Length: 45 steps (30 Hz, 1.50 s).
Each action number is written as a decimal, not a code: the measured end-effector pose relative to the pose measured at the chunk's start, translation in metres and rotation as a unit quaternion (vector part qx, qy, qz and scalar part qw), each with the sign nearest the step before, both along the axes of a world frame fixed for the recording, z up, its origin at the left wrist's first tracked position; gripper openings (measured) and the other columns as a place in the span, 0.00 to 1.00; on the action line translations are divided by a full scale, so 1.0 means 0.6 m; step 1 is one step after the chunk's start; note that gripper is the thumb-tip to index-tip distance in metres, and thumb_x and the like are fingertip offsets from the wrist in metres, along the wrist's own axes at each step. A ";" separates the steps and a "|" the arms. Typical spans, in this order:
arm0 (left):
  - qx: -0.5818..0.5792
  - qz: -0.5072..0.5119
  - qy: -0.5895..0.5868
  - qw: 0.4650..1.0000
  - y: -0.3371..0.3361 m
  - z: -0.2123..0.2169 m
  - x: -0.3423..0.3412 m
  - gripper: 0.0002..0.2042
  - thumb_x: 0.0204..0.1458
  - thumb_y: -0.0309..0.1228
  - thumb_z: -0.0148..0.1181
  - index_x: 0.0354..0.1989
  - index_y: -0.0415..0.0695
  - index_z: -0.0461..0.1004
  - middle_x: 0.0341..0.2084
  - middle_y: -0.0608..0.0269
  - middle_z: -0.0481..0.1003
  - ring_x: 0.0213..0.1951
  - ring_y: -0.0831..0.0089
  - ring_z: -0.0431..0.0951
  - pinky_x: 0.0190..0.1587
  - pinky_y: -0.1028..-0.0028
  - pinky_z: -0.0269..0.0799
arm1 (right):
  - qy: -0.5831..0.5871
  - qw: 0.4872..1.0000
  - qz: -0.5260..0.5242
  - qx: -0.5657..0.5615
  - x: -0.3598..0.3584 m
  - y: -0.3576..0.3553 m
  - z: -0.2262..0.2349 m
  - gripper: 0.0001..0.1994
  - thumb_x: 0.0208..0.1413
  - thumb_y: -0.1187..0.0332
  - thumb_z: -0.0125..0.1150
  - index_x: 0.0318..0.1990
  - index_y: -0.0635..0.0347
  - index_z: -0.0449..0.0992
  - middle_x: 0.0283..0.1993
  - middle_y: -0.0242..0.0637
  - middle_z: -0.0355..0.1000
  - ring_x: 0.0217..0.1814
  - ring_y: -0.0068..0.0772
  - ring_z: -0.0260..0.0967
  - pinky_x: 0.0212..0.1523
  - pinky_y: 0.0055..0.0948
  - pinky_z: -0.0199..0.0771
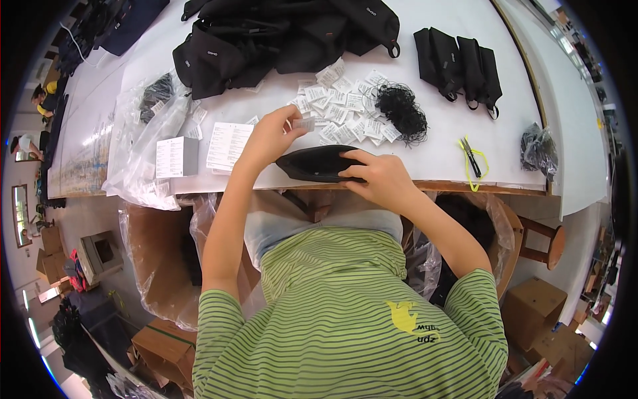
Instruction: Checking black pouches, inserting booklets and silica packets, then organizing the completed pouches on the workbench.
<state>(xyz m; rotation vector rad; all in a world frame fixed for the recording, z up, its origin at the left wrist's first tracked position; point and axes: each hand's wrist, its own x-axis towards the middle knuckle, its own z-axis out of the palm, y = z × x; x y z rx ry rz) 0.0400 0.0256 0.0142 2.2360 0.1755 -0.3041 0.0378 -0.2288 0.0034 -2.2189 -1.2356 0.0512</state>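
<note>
My left hand (pixel 271 136) pinches a small white printed label (pixel 305 124) between thumb and fingers, just above the near edge of the label pile. Below it, a black fabric pouch (pixel 310 174) lies at the table's front edge with its mouth spread wide. My right hand (pixel 382 178) grips the pouch's right end, fingers over the rim and partly inside. Loose white labels (pixel 339 106) are scattered beyond the pouch. A tangle of thin black cords (pixel 403 116) lies at their right.
Black pouches (pixel 286 40) are heaped at the back, with several more (pixel 458 63) at the right. White card stacks (pixel 177 157) and a clear plastic bag (pixel 136 156) sit left. Yellow-corded thread snips (pixel 473 159) lie right. Plastic-lined boxes (pixel 159 246) stand below the table edge.
</note>
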 end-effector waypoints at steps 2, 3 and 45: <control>-0.023 -0.013 -0.074 0.997 -0.018 0.032 -0.028 0.09 0.44 0.29 0.64 0.32 0.41 0.72 0.34 0.62 0.72 0.40 0.65 0.71 0.44 0.69 0.66 | 0.013 1.000 -0.007 0.003 0.003 0.002 0.002 0.07 0.42 0.64 0.68 0.29 0.52 0.81 0.45 0.28 0.74 0.25 0.29 0.73 0.26 0.28 0.71; -0.046 -0.029 -0.148 0.987 -0.024 0.039 -0.043 0.09 0.45 0.30 0.64 0.32 0.41 0.72 0.34 0.64 0.73 0.39 0.67 0.72 0.43 0.71 0.66 | 0.014 1.000 -0.006 0.004 0.003 0.001 0.002 0.07 0.42 0.64 0.68 0.29 0.52 0.81 0.45 0.28 0.74 0.25 0.29 0.73 0.26 0.28 0.71; -0.690 0.277 -0.074 0.664 -0.118 -0.041 -0.191 0.25 0.45 0.26 0.63 0.53 0.38 0.63 0.43 0.58 0.73 0.45 0.66 0.75 0.48 0.67 0.73 | 0.411 0.697 -0.326 0.490 -0.069 0.039 0.012 0.15 0.61 0.66 0.49 0.22 0.60 0.69 0.21 0.23 0.61 0.20 0.10 0.47 0.21 0.15 0.45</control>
